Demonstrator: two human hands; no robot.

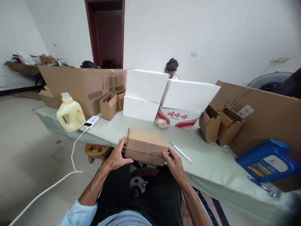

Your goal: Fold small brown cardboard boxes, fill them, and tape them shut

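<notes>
A closed brown cardboard box [147,141] with tape along its front edge sits at the table's near edge. My left hand [117,155] grips its left end, fingers against the side and thumb low at the front. At the right end, my right hand [173,160] holds the box with the thumb on its front and the fingers behind. Just right of the box lies a slim white cutter knife [181,152], touched by neither hand. Beyond the box is a small crumpled clear plastic bundle [161,123].
White boxes [143,108] and a red-and-white carton [180,117] are stacked behind. Small open cartons [209,124] stand on both sides. A yellow jug [70,113] and power strip [91,121] are left; a blue bottle [270,160] lies right. A person [172,67] is behind the stack.
</notes>
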